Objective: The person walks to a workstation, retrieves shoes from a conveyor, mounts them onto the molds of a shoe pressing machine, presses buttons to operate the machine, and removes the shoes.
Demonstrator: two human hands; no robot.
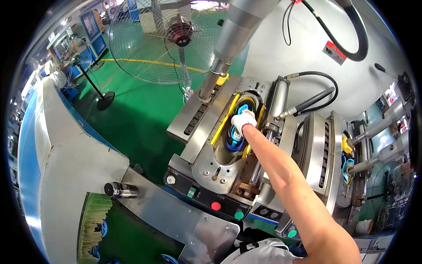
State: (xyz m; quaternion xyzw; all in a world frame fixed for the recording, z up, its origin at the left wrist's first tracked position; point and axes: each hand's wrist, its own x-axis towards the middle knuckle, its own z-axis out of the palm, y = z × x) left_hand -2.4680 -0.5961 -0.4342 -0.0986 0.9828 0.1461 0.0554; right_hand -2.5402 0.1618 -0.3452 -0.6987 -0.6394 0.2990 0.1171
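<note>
A blue and black shoe (236, 140) lies lengthwise in the oval well of a metal pressing machine (203, 172), between two yellow strips (225, 119). My right hand (244, 120), in a white glove, reaches in from the lower right and is closed over the middle of the shoe. The glove hides part of the shoe's upper, and its fingertips are hard to make out. My left hand is out of the picture.
A thick steel column (237, 33) slants over the well. Push buttons (216, 206) line the machine's front panel. A second press (349, 169) holding a blue shoe stands to the right. A steel flask (121, 190) rests on the left ledge; a large caged fan (180, 33) stands beyond.
</note>
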